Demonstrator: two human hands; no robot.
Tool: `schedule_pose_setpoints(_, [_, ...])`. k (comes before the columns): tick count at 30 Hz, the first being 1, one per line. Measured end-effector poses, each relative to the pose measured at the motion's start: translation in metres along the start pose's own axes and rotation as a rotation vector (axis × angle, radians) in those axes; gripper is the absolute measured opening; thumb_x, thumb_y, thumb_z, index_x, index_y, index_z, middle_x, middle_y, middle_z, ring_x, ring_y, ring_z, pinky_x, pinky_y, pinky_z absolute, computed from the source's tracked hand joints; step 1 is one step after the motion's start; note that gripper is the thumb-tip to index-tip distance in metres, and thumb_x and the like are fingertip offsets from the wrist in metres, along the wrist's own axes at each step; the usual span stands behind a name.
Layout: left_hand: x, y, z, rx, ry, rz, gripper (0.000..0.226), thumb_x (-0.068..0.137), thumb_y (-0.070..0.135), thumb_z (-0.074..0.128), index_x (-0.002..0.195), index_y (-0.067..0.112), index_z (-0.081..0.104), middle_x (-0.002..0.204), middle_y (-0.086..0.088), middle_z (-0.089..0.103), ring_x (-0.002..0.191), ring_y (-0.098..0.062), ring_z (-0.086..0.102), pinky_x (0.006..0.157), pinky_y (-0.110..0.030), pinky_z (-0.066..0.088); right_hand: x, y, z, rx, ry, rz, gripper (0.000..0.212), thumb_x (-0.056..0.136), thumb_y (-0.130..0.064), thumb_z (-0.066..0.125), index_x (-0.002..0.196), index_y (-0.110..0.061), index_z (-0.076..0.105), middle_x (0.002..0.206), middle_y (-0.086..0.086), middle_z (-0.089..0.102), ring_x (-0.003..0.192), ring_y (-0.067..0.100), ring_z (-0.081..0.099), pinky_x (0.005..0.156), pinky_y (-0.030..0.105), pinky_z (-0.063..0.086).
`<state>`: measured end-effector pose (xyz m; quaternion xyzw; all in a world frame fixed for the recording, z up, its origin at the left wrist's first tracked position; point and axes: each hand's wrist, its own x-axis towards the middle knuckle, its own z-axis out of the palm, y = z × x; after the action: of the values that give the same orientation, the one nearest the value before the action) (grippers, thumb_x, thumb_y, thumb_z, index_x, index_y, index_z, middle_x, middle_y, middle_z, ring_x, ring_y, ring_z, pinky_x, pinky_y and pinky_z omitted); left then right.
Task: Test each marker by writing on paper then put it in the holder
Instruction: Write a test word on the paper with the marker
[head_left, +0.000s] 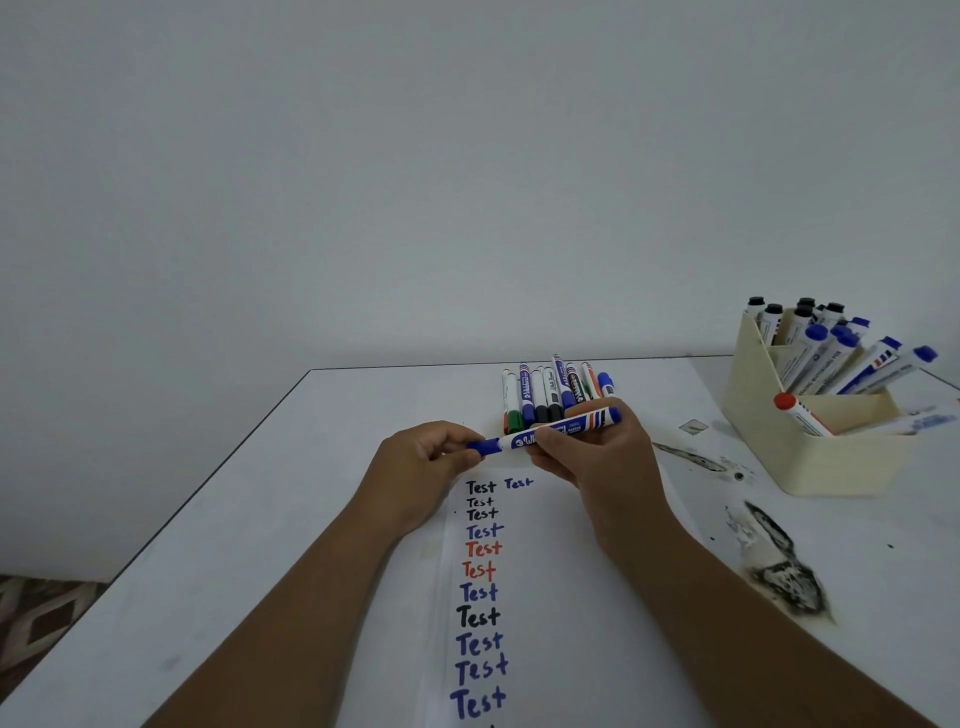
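Note:
A blue whiteboard marker (561, 428) lies level between both hands above the paper (561, 571). My right hand (597, 457) grips its white barrel. My left hand (421, 457) pinches the blue cap (485, 446) at the marker's left end; cap and barrel look joined. The paper carries a column of "Test" words in black, blue and red, with a second blue "Test" at the top. Behind my hands lies a row of several markers (550, 389). The cream holder (810, 447) stands at the right with several markers in its compartments.
Black smudges and scraped patches (779, 566) mark the white table (260, 519) right of the paper. A small square scrap (692, 427) lies near the holder. The table's left edge drops to a patterned floor (41, 618). A plain wall rises behind.

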<state>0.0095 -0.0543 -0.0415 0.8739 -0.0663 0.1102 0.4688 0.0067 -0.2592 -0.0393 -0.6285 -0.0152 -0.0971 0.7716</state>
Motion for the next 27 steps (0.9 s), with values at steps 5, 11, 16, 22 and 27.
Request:
schedule_pose_setpoints(5, [-0.002,0.002,0.001,0.084,-0.044,0.044,0.018,0.096,0.016,0.062,0.098,0.032,0.071,0.090,0.014,0.074,0.085,0.002,0.063,0.070,-0.008,0.041,-0.005,0.002,0.003,-0.149,-0.056,-0.115,0.032,0.079,-0.006,0.083,0.096,-0.010,0.056,0.084,0.011,0.074,0.078,0.026,0.076,0.077,0.044,0.064])
schedule_pose_setpoints(11, [0.001,0.000,0.005,0.227,-0.086,0.066,0.022,0.102,0.013,0.050,0.096,0.032,0.061,0.089,0.013,0.067,0.081,0.000,0.056,0.064,-0.008,0.035,-0.008,0.003,0.007,-0.238,-0.082,-0.187,0.032,0.080,-0.011,0.084,0.092,-0.014,0.055,0.082,0.010,0.073,0.076,0.025,0.076,0.077,0.050,0.063])
schedule_pose_setpoints(16, [0.000,0.005,0.008,0.249,-0.090,0.062,0.020,0.103,0.012,0.045,0.096,0.026,0.058,0.088,0.007,0.065,0.080,-0.008,0.056,0.067,-0.015,0.042,-0.009,0.000,0.007,-0.193,-0.096,-0.181,0.029,0.082,-0.007,0.081,0.092,-0.012,0.053,0.081,0.010,0.074,0.074,0.025,0.077,0.076,0.048,0.064])
schedule_pose_setpoints(22, [-0.003,0.010,0.009,0.203,-0.061,0.027,0.019,0.103,0.016,0.046,0.096,0.027,0.059,0.088,0.008,0.065,0.085,-0.011,0.062,0.072,-0.025,0.051,-0.010,0.000,0.009,-0.243,-0.081,-0.195,0.031,0.082,-0.013,0.081,0.093,-0.018,0.052,0.083,0.006,0.074,0.074,0.023,0.076,0.076,0.045,0.064])
schedule_pose_setpoints(27, [0.004,0.010,0.011,0.184,-0.049,0.052,0.009,0.101,0.029,0.053,0.106,0.026,0.059,0.097,0.006,0.064,0.087,-0.011,0.061,0.066,-0.013,0.047,-0.010,-0.001,0.010,-0.213,-0.016,-0.176,0.031,0.080,-0.014,0.083,0.097,-0.016,0.057,0.087,0.005,0.074,0.075,0.019,0.076,0.074,0.035,0.064])
